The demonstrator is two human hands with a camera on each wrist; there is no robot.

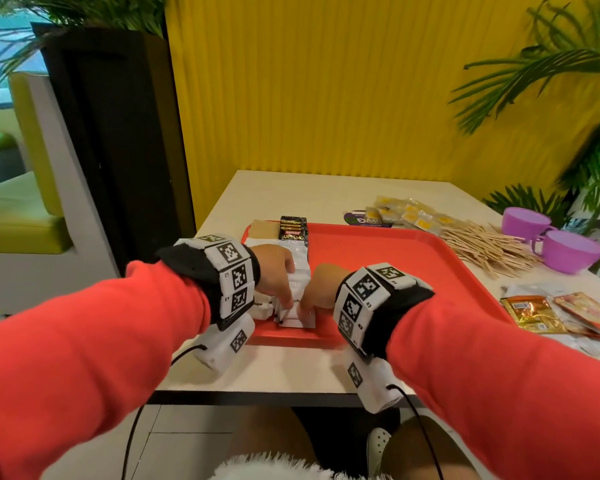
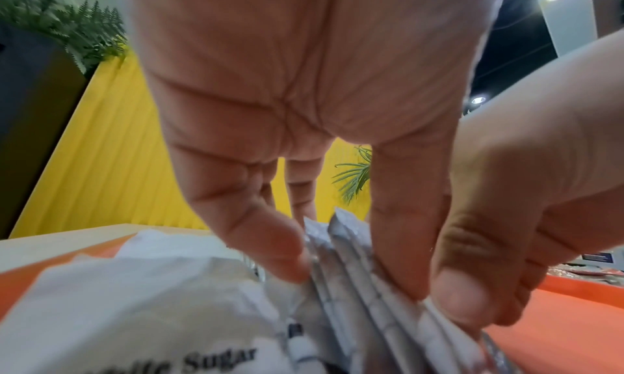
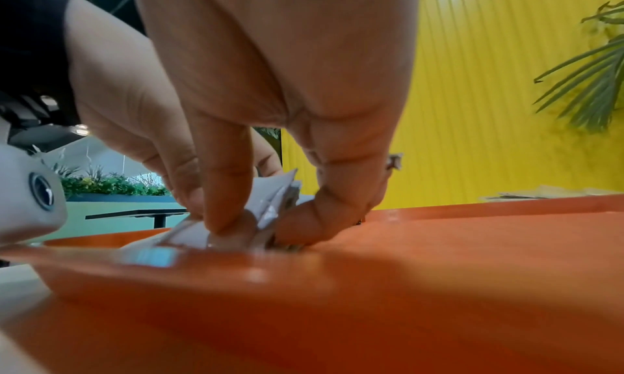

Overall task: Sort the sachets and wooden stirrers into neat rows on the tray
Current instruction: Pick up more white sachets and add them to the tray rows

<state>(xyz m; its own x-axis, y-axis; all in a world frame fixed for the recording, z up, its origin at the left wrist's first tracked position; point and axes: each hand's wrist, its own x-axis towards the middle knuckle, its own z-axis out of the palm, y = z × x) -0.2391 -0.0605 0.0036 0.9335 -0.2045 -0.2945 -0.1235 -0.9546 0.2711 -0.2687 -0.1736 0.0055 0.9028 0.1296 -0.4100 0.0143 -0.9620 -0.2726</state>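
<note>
A red tray [image 1: 378,265] lies on the pale table. Along its left side runs a line of brown sachets [image 1: 264,228], black SUPREMO sachets [image 1: 293,230] and upright white sachets [image 1: 300,268]. At the near end of that line my left hand [image 1: 286,301] and right hand [image 1: 305,306] meet. In the left wrist view my left hand [image 2: 347,281] pinches the standing white sachets [image 2: 337,259] from both sides. The right hand [image 3: 260,227] pinches the same white sachets [image 3: 273,190] just above the tray [image 3: 405,273]. A pile of wooden stirrers [image 1: 489,247] lies off the tray on the right.
A white sugar sachet [image 2: 151,313] lies left of the gripped stack. Yellow sachets [image 1: 409,211] sit behind the tray, orange and red sachets [image 1: 534,311] to its right. Two purple cups [image 1: 568,251] stand at the far right. A yellow wall and plants border the table.
</note>
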